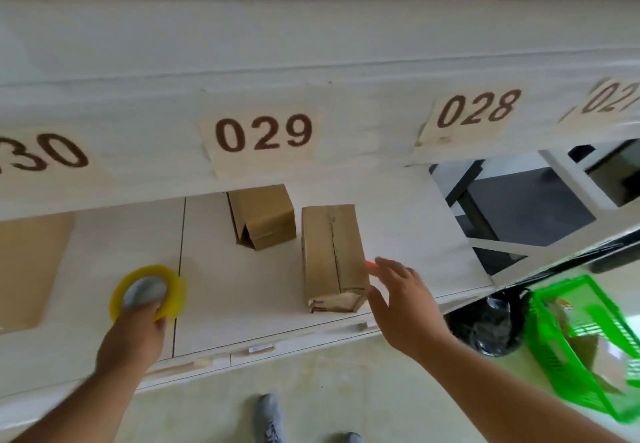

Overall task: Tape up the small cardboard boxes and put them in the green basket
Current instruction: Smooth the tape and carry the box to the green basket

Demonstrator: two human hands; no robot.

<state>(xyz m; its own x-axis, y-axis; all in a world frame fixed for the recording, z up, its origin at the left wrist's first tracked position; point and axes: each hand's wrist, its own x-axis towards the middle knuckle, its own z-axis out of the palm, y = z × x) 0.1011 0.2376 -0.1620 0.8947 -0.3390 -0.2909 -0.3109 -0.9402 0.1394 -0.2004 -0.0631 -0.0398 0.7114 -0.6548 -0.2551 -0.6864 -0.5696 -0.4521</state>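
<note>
While the left hand (138, 325) grips the tape roll (148, 293), the open, empty right hand (403, 299) hovers just right of the nearer box (330, 255), whose long axis runs away from the person.

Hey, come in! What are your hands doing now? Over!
Left hand holds tape roll. Right hand open beside near box. Green basket waiting, path clear.

There is one view, from the camera on my head, looking forward and steeply down over the white table (242, 290) from close above its near edge. It faces the panel behind the table carrying the 029 label (261, 132); its wide lens bends the table's edges.
</note>
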